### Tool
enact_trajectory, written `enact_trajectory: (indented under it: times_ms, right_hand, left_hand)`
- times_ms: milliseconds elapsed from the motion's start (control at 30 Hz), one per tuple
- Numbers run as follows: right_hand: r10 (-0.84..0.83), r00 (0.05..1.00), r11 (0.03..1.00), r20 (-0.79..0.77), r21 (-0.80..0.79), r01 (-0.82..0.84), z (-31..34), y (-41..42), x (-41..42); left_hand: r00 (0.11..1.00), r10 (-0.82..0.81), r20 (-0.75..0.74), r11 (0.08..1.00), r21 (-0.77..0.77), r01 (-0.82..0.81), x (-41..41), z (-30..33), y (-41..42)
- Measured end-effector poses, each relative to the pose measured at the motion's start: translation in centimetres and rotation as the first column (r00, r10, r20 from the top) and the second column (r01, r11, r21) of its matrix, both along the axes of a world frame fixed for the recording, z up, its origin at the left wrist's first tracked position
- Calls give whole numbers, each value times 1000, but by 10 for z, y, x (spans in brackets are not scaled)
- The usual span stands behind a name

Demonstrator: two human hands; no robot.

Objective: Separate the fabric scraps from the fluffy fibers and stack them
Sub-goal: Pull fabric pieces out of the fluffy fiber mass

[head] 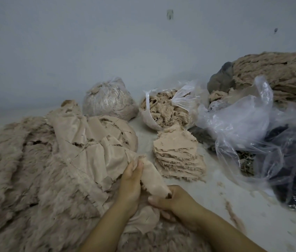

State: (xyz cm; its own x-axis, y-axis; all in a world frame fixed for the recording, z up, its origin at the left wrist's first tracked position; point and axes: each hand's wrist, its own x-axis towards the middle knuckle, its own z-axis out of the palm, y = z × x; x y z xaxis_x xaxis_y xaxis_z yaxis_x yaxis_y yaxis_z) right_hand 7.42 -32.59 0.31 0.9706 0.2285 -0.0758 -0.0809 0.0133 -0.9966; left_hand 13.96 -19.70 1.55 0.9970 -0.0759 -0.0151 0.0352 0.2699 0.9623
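Forearms: both enter from the bottom edge, nearest the camera, and converge on one beige fabric scrap point(152, 179).
Right hand point(172, 199): fingers curled round the near end of the fabric scrap, thumb pressed against the cloth below it; the grip is closed on the scrap.
Left hand point(131, 180): fingers wrapped along the far, left edge of the same scrap, pinching it where it meets the pelt; this grip is also closed on the scrap.
Fabric scrap: stretched between the two grips, running from the left fingertips down to the right fist, woven backing side up.
Fur pelt point(40, 170): large fluffy sheet spreading left of and beneath both grips, with cut backing panels folded over on its upper part.
Scrap stack point(177, 155): flat pile of beige pieces just beyond and to the right of the grips, apart from the held scrap.
Open bag of fibers point(163, 110): clear plastic bag full of fluffy fibers, beyond the stack.
Tied bag point(107, 100): closed clear bag of pale fibers, beyond the grips and left of the open bag.
Loose plastic bags point(252, 128): crumpled clear plastic far right of the grips, over dark material.
Fiber bundle point(278, 77): long tan mass at far right, against the wall point(89, 42).
Floor point(234, 206): pale surface right of the right hand, dotted with stray fluff.
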Motion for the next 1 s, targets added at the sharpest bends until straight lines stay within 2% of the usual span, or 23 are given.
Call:
enact_trajectory:
  times_ms: [133, 267, 333, 433, 500, 633, 700, 767, 833, 900, 1000]
  right_hand:
    - [39, 998, 996, 49, -83, -35, -2, -7, 0]
    - [235, 969, 954, 79, -209, -215, 5, -14, -3]
    - [155, 984, 973, 92, -189, -135, 7, -14, -1]
    - [-52, 998, 997, 42, -46, 54, 4, -7, 2]
    - [-42, 999, 999, 8, -14, 42, 3, -4, 2]
    - [54, 998, 996, -10, -75, -54, 5, -14, 0]
    - [11, 998, 998, -54, 59, -8, 3, -14, 2]
    - [-42, 995, 964, -95, 257, 65, 1, -8, 6]
    - [-114, 985, 914, -129, 375, 155, 2, -3, 10]
    - [-247, 955, 837, -167, 459, 297, 3, -4, 13]
    - [-445, 881, 739, -159, 491, 462, 5, -13, 13]
  left_hand:
    - [982, 153, -111, 986, -40, -159, 10, 6, 16]
    - [992, 88, -91, 996, -8, -89, 11, 7, 25]
    - [997, 27, -67, 1000, 13, -26, 8, 6, 21]
    - [998, -41, -40, 997, 66, 44, 2, 8, 14]
    - [998, -52, -16, 996, 72, 53, -1, 9, 13]
    - [995, 76, -58, 996, 41, -74, 5, 11, 21]
    - [997, 77, -17, 996, 38, -76, 6, 10, 22]
    - [1000, 9, 0, 999, 53, -9, -3, 9, 14]
    - [996, -87, -2, 996, -8, 87, -11, 9, 4]
    - [992, -128, -5, 989, -77, 127, -14, 11, 1]
    - [992, -114, -53, 992, -67, 110, -10, 11, 7]
